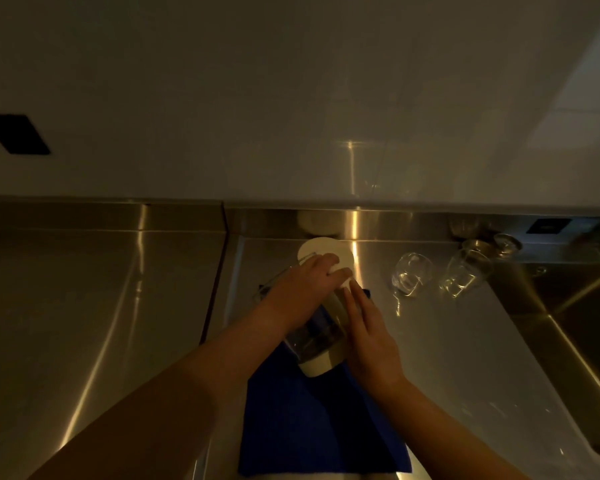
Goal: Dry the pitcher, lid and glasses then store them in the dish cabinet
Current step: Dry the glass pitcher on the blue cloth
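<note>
On the steel counter's blue towel [312,420] stands the clear glass pitcher [321,336]; the left hand [305,282] curls over its round white lid [321,252], seemingly steadying it, the right hand's [368,337] straight fingers flat against its side.

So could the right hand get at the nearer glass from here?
Probably yes. The right hand lies flat against the pitcher and grips nothing, and bare counter lies between it and the nearer glass.
</note>
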Demonstrator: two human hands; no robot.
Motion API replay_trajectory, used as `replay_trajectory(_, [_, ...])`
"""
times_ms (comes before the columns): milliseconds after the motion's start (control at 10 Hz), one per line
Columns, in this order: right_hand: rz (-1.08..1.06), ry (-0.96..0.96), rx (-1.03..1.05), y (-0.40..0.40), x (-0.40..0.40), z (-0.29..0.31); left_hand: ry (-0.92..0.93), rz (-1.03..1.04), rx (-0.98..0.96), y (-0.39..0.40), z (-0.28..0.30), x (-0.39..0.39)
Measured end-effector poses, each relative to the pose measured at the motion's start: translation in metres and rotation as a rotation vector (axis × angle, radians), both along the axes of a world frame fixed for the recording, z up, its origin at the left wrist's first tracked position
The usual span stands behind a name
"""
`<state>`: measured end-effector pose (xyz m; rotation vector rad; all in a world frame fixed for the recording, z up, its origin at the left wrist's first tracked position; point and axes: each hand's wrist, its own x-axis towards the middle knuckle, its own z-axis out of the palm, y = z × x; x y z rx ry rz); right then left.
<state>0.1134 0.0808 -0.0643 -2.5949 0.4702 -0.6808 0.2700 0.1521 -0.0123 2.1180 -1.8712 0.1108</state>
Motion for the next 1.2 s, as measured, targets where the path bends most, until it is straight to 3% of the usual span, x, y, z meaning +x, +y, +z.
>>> replay_trajectory(300, [0.216, -0.042, -0.352, -0.047, -0.012, 0.013, 0.081, 0.135, -0.034, 0.007, -0.011, -0.017])
replay_trajectory(500, [0.25, -0.03, -0.358, -0.056, -0.013, -0.006, 0.077, 0.158, -0.023, 0.004, -0.02, -0.024])
replay_trajectory(600, [0.206, -0.022, -0.122, -0.061, -0.018, -0.024, 0.031, 0.114, -0.011, 0.004, -0.019, -0.025])
replay_trajectory(800, [0.251, 0.019, -0.142, -0.062, -0.012, -0.019, -0.027, 0.083, 0.064, 0.0, -0.016, -0.024])
replay_trajectory(900, [0.11, 0.04, -0.228, -0.071, -0.01, -0.011, 0.005, 0.111, 0.042, -0.004, -0.01, -0.022])
replay_trajectory(1000, [0.152, 0.01, -0.195, -0.076, -0.005, 0.017, 0.08, 0.135, -0.053, -0.007, -0.005, -0.026])
replay_trajectory(1100, [0.288, -0.05, -0.295, -0.082, -0.007, 0.033, 0.102, 0.173, -0.077, -0.009, -0.006, -0.028])
replay_trajectory(1200, [0.292, -0.057, -0.395, -0.087, -0.005, 0.038, 0.109, 0.203, -0.083, -0.01, -0.01, -0.032])
